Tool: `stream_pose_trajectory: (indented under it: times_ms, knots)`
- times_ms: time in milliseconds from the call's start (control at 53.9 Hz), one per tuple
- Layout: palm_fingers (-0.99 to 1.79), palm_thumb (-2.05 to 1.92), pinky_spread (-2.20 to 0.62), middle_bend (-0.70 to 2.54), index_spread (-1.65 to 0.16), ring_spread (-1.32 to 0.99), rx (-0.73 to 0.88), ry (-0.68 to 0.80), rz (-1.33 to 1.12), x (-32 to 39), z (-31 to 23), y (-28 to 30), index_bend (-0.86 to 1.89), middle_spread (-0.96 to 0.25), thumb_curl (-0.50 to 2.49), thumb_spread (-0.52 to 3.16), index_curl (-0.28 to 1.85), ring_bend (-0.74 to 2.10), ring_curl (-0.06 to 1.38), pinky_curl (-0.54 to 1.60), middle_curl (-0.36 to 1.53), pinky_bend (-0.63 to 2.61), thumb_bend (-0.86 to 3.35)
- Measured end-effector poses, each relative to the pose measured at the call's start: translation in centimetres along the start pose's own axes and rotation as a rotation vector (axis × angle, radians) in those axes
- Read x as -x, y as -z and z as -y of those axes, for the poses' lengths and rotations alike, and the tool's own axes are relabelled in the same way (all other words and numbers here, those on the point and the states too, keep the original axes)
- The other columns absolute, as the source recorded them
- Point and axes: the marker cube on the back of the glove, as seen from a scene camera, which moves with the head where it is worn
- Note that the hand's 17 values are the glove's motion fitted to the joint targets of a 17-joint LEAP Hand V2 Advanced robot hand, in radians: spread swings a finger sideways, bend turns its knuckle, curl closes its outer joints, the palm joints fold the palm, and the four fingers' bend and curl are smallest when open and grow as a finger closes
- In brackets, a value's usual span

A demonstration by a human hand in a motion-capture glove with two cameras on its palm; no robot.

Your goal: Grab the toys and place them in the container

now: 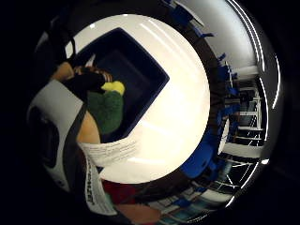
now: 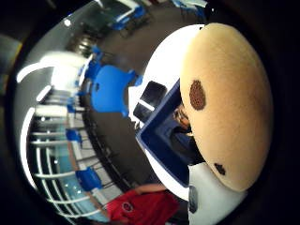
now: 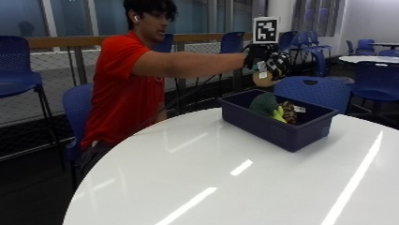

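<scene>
A person in a red shirt, seated at a round white table point(image 3: 205, 178), stretches the right arm out straight at shoulder height, the gloved right hand point(image 3: 265, 58) raised above the near end of a dark blue container point(image 3: 280, 129) that sits on the tabletop toward its far side. The fingers are curled around a tan plush toy point(image 3: 264, 78) with dark brown spots, which hangs just under the palm, clear of the container's rim and not touching it. In the thumb-side palm view the same tan toy point(image 2: 229, 103) fills much of the picture, pressed close to the palm, with a corner of the container point(image 2: 161, 140) showing beneath it. Inside the container lies a green plush toy with a yellow part point(image 3: 267, 105), next to a brown patterned toy point(image 3: 289, 111); the little-finger-side view shows the green toy point(image 1: 107, 108) resting against the container's inner wall, with a white printed tag point(image 1: 112, 151) in front of it, close to the hand.
</scene>
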Motion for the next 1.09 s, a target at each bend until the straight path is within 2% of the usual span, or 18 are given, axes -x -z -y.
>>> stream_pose_trajectory:
  times_ms: [74, 130, 204, 241, 315, 408, 520, 612, 761, 1095]
  knots:
    - [0.79, 0.66, -0.44, 0.46, -0.50, -0.59, 0.003, -0.085, 0.014, 0.3, 0.5, 0.0, 0.16, -0.52, 1.08, 0.57, 0.69, 0.83, 0.59, 0.44, 0.78, 1.04, 0.00]
    - [0.75, 0.65, -0.44, 0.44, -0.50, -0.58, 0.034, -0.062, -0.007, -0.1, 0.2, -0.1, 0.16, -0.52, 1.08, 0.60, 0.71, 0.82, 0.59, 0.44, 0.78, 1.05, -0.01]
    - [0.56, 0.56, -0.40, 0.33, -0.48, -0.53, 0.085, -0.042, -0.022, -0.7, -0.2, -0.2, 0.08, -0.50, 1.05, 0.71, 0.69, 0.83, 0.60, 0.45, 0.76, 1.12, -0.03]
    - [0.36, 0.40, -0.34, 0.31, -0.46, -0.50, 0.104, -0.028, -0.008, -0.9, -0.4, -0.1, 0.13, -0.47, 1.01, 0.81, 0.69, 0.77, 0.58, 0.45, 0.75, 1.06, -0.09]
    - [-0.19, 0.11, -0.17, 0.19, -0.42, -0.31, 0.125, 0.036, 0.056, -1.4, -1.0, 0.1, 0.10, -0.33, 0.85, 0.94, 0.65, 0.55, 0.56, 0.48, 0.70, 1.14, -0.17]
    - [-0.21, -0.08, -0.05, 0.16, -0.40, -0.18, 0.131, -0.072, 0.069, -2.4, -1.4, 0.3, 0.11, -0.23, 0.71, 0.99, 0.55, 0.36, 0.46, 0.42, 0.64, 1.11, -0.13]
    - [-0.17, -0.13, 0.04, 0.15, -0.37, -0.08, 0.122, 0.028, 0.070, -3.9, -2.8, 0.2, 0.13, -0.15, 0.59, 1.01, 0.49, 0.26, 0.41, 0.40, 0.58, 1.09, -0.11]
    - [-0.15, -0.13, 0.08, 0.15, -0.36, -0.03, 0.111, -0.011, 0.040, -5.7, -3.6, -0.4, 0.14, -0.11, 0.51, 1.02, 0.46, 0.23, 0.39, 0.38, 0.54, 1.07, -0.10]
    - [-0.13, -0.12, 0.12, 0.15, -0.35, 0.01, 0.122, -0.142, 0.054, -8.6, -5.1, -1.7, 0.14, -0.08, 0.41, 1.02, 0.42, 0.20, 0.38, 0.36, 0.48, 1.04, -0.10]
    - [-0.12, -0.12, 0.14, 0.15, -0.34, 0.04, 0.195, -0.233, 0.133, -15.1, -11.6, -8.0, 0.16, -0.06, 0.27, 1.02, 0.37, 0.17, 0.35, 0.33, 0.39, 0.95, -0.09]
